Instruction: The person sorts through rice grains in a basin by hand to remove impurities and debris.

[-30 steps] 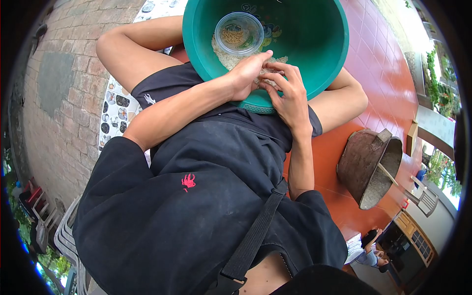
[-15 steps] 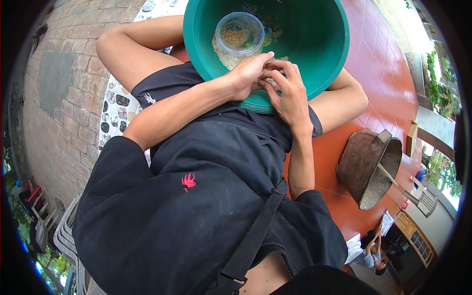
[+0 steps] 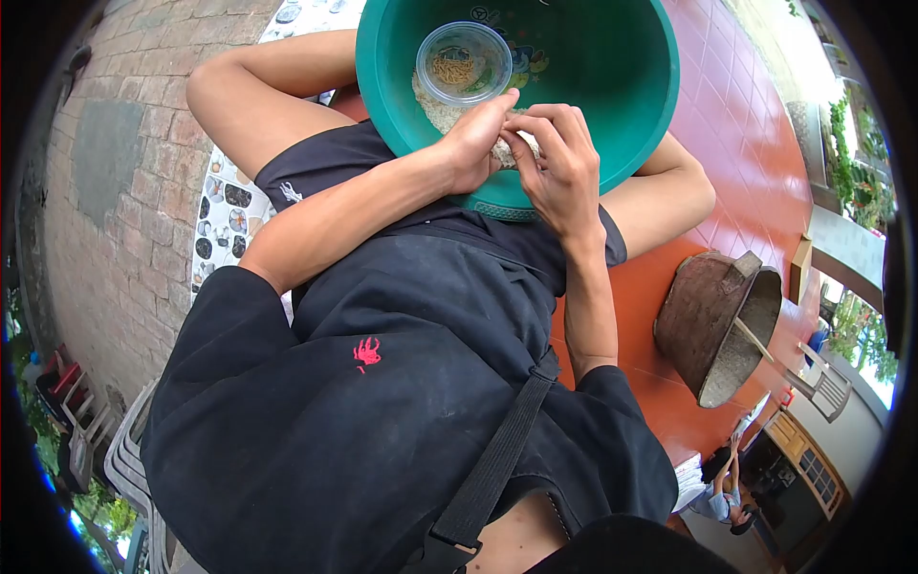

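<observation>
A large green plastic basin (image 3: pixel 626 115) rests on my lap, tilted toward me. Pale grains that look like rice (image 3: pixel 435 113) lie along its near side. Inside stands a clear plastic tub (image 3: pixel 466 63) with some golden, husk-like grains (image 3: pixel 453 69) at its bottom. My left hand (image 3: pixel 474 143) is curled over the grains beside the tub, thumb on top; what its fingers hold is hidden. Close against it, my right hand (image 3: pixel 562 167) pinches thumb and forefinger together at the left fingertips. Anything in that pinch is too small to name.
On the red tiled floor (image 3: pixel 636 349) to the right stands a big brown vessel (image 3: pixel 703 316) with a stick in it. Another person (image 3: pixel 719 499) sits farther off, near a chair (image 3: pixel 827 390). Brick paving (image 3: pixel 143 239) and stacked chairs (image 3: pixel 129 459) are at left.
My right hand has shifted up slightly, its thumb and forefinger now meeting at my left fingertips. The left hand has turned slightly, its thumb moving left. The distant person's arms have moved.
</observation>
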Available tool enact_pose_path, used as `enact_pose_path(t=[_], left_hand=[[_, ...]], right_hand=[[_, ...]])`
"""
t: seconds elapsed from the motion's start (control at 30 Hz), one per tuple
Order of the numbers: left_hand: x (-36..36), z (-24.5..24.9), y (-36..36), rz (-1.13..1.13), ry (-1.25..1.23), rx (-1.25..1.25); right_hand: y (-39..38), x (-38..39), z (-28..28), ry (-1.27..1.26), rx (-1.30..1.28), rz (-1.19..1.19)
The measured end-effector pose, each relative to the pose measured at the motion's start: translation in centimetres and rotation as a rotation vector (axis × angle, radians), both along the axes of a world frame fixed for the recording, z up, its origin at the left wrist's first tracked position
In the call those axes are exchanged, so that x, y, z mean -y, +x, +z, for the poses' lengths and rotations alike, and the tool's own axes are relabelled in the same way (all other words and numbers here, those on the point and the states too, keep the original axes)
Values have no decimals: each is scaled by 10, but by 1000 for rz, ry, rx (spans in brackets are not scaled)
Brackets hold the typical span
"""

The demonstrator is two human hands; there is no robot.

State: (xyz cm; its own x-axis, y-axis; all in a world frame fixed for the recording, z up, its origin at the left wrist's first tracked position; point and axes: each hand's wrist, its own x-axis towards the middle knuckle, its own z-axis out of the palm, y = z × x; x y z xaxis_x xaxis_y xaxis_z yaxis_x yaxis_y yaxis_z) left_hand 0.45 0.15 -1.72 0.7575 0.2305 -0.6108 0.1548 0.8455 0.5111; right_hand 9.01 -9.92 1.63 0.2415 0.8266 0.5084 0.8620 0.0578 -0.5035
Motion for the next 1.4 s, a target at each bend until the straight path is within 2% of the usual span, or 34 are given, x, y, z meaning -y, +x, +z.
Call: enact_pose_path(t=[0.07,0.2,0.27,0.5,0.6,0.67,0.77,0.83,0.97,1.03,1.3,1.4], left_hand=[[1,-1,-2,53,-4,-33],[4,7,-6,-56,56,66],[5,11,-7,-103,95,102],[4,24,-6,-122,44,61],[5,18,-5,-113,66,35],[5,13,-4,-134,106,9],[3,14,-4,-105,16,107],[2,19,-4,-95,7,64],[1,-4,1,-84,-49,53],[2,10,1,-68,-31,-44],[0,6,-1,-123,-29,15],[1,12,-1,-123,-23,1]], right_hand=[[-1,-4,5,25,-29,-10],[-6,-14,11,120,-26,-11],[-12,-20,18,222,-102,-53],[-5,-35,12,100,-228,-92],[-7,-32,4,132,-306,-51],[-6,-28,5,132,-301,-67],[-2,-16,6,116,-282,-92],[3,-6,1,99,-268,-98],[5,16,-10,27,-266,-115],[10,28,-20,-67,-177,-142],[13,38,-17,-88,-203,-27],[14,37,-16,-142,-103,9]])
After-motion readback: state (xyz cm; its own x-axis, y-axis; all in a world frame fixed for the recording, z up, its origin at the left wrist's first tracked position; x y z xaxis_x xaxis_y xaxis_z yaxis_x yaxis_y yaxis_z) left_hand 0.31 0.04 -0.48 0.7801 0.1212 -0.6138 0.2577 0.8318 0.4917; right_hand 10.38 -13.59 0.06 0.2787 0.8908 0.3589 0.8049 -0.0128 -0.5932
